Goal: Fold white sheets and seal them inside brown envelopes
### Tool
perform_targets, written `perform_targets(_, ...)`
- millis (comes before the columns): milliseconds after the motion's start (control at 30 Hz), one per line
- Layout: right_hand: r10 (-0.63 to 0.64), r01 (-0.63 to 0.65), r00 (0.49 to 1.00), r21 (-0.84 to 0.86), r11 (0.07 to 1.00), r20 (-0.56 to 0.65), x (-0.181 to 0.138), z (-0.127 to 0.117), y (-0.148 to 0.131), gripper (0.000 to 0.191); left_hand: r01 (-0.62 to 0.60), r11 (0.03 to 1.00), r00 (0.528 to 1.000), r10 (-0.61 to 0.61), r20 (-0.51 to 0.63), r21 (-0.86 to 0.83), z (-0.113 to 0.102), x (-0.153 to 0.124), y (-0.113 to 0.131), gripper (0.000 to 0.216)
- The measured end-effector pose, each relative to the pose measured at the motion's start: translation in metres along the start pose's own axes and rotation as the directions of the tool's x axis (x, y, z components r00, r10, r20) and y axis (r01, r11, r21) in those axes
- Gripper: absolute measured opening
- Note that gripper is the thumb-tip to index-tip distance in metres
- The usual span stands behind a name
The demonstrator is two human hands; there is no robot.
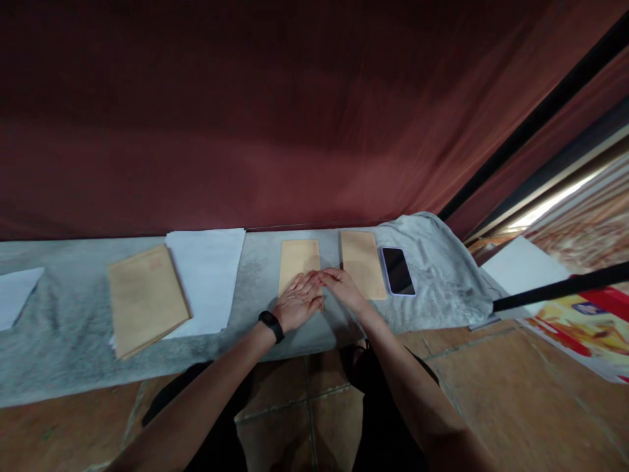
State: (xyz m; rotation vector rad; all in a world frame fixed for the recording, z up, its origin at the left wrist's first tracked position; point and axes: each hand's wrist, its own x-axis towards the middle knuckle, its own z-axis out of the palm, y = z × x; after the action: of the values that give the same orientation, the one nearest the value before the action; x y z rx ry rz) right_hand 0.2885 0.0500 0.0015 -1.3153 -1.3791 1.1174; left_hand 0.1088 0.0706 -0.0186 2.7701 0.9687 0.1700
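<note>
Bare forearms [206,400] frame a kraft envelope [299,255], its near half under the flattened left hand [299,303]; the right hand [343,288] touches those fingers, grip unclear.

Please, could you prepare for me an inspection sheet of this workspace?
Surface: grey cloth, wrinkled at right end.
Job's things: middle envelope; right envelope, apart from it; envelope pile at left, overlapping white papers.
Clutter: phone, beside the right envelope.
Hands: left hand spread over the middle envelope; right hand appears to touch its fingers, grip unclear.
Cables: nothing seen.
Surroundings: dark red curtain behind; tiled floor below.
</note>
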Motion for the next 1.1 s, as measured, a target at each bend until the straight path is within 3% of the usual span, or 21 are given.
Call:
perform_targets(300,0.028,-0.028,1.0,-0.144,0.989,0.0,-0.002,0.009,0.002,0.025,-0.031,0.999,0.998,0.03,-0.048,-0.022,-0.005,-0.026,0.019,0.055)
perform_targets(433,0.02,-0.028,0.999,-0.301,0.953,-0.031,-0.007,0.013,-0.002,0.026,-0.064,0.997,0.996,0.061,-0.067,-0.039,-0.01,-0.036,0.025,0.053)
perform_targets(533,-0.024,0.002,0.999,-0.439,0.898,-0.045,-0.01,0.015,-0.002,0.028,-0.094,0.995,0.992,0.091,-0.085,-0.038,-0.011,-0.042,0.025,0.054)
perform_targets(700,-0.156,0.109,0.987,-0.522,0.846,-0.048,-0.019,0.03,0.001,0.032,-0.093,0.995,0.99,0.089,-0.11,-0.034,-0.007,-0.052,0.021,0.053)
perform_targets(800,-0.18,0.098,0.981,-0.603,0.792,-0.077,-0.029,0.046,0.001,0.041,-0.051,0.998,0.989,0.046,-0.143,-0.032,0.0,-0.057,0.019,0.052)
perform_targets(933,-0.165,0.097,0.986,-0.735,0.671,-0.02,-0.044,0.067,0.001,0.054,-0.018,1.0,0.984,0.021,-0.175,0.015,0.011,-0.061,0.018,0.053)
perform_targets(1100,-0.146,0.078,0.989,-0.846,0.527,0.0,-0.043,0.069,0.002,0.058,-0.015,0.996,0.979,0.032,-0.203,0.084,0.015,-0.064,0.015,0.055)
